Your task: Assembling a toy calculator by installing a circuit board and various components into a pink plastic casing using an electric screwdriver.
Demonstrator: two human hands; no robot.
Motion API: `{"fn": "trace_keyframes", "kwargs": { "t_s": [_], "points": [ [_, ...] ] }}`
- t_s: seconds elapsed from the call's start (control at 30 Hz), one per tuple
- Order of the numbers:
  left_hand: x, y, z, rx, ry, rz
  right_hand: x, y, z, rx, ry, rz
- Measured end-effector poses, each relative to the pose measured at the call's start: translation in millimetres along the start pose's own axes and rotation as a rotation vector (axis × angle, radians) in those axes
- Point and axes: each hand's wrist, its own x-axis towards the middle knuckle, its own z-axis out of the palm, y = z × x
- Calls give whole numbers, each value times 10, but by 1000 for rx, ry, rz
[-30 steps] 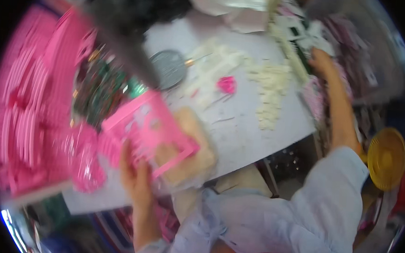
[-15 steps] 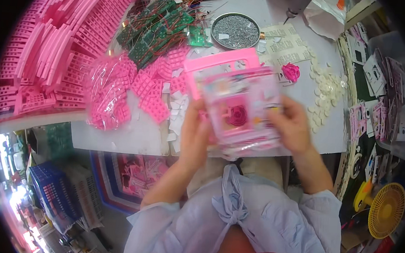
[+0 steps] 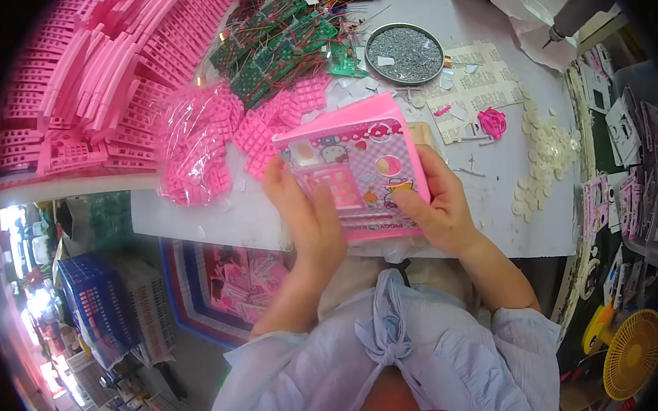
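Observation:
A pink toy panel [image 3: 377, 159] with a purple checked, cartoon-printed face is held tilted over the near edge of the worktable. My left hand [image 3: 309, 216] grips its lower left side, with fingers lying over the front near the pink keypad. My right hand [image 3: 445, 209] is closed on its right edge, the thumb on the face and the other fingers behind. More pink plastic [image 3: 361, 111] shows behind the panel's upper edge; whether the two are joined I cannot tell.
On the white table [image 3: 486, 230] lie pink keypads [image 3: 193, 141], green circuit boards [image 3: 282, 44] with wires, a round tin of small screws [image 3: 406, 52], white discs [image 3: 547, 151] and a magenta coil [image 3: 492, 123]. An electric screwdriver [image 3: 574, 21] hangs at far right. Pink housings [image 3: 96, 78] are stacked left.
The panel has turned and tilted, and its printed face now shows more sharply. My left hand has shifted left and my right hand slightly left. The whole view has moved a little.

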Motion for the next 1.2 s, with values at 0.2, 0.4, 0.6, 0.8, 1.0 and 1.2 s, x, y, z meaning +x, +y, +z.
{"fn": "trace_keyframes", "kwargs": {
  "t_s": [0.2, 0.4, 0.6, 0.8, 1.0, 1.2],
  "points": [
    [-61, 122, -228, 126, -60, -65, -56, -2, 88, -63, 61, -3],
    [49, 262, -193, -359, -147, -341, -60, -45, 115, -11, 77, -27],
    [-102, 32, -63, -378, -141, -294, -41, -50, 60, -127, -1, -91],
    [-102, 9, -62, -252, -188, -238, -46, -25, 42, -308, 0, -102],
    [-110, -8, -83, -213, -210, -210, -44, -134, 44, -435, -56, -41],
    [-171, 130, -103, -214, -223, -277, 15, -139, -40, -252, -209, -3]
  ]
}}
